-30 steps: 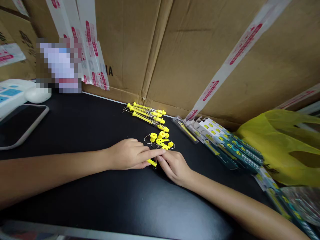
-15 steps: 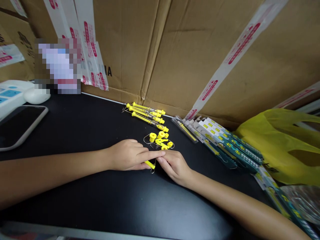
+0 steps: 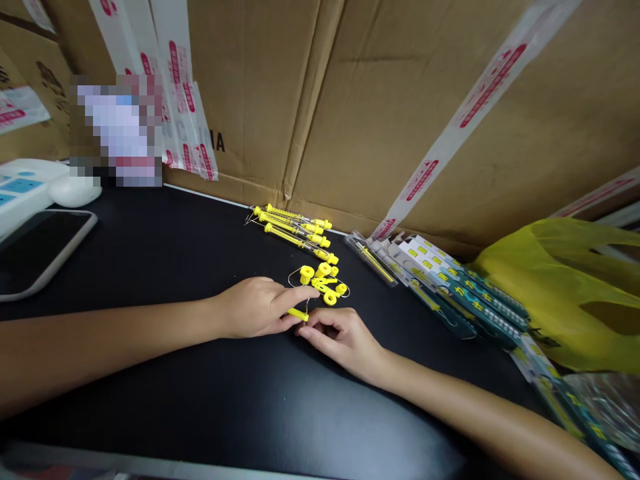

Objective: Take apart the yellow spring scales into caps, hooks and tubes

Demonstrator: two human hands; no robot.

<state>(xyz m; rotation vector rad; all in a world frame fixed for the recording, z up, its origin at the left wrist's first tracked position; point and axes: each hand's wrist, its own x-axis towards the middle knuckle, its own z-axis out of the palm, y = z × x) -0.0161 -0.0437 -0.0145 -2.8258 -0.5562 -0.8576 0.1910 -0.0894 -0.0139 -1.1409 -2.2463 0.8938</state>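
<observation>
My left hand (image 3: 255, 307) is closed around a narrow yellow plastic strip (image 3: 299, 313), its end sticking out past the fingers. The index finger is stretched forward above it. A thin metal wire hook (image 3: 307, 305) stands at the strip's tip. My right hand (image 3: 345, 339) pinches with thumb and index finger at this same end, apparently on the hook's lower part, which the fingertips hide. Just beyond the hands lies a small pile of yellow plastic caps (image 3: 324, 270), short yellow pieces and bent wire hooks. Behind it are several assembled yellow spring scales (image 3: 295, 233).
Packaged spring scales in green-and-white boxes (image 3: 460, 293) lie in a row at right, beside a yellow plastic bag (image 3: 530, 287). A phone (image 3: 40, 253) and a white power strip (image 3: 25, 183) are at left. Large cardboard boxes (image 3: 400, 100) wall off the back of the black table (image 3: 200, 400).
My right hand has shifted slightly down and left, to the strip's end. My left index finger has drawn back from it. The strip has risen slightly, and the hook's wire now shows above it.
</observation>
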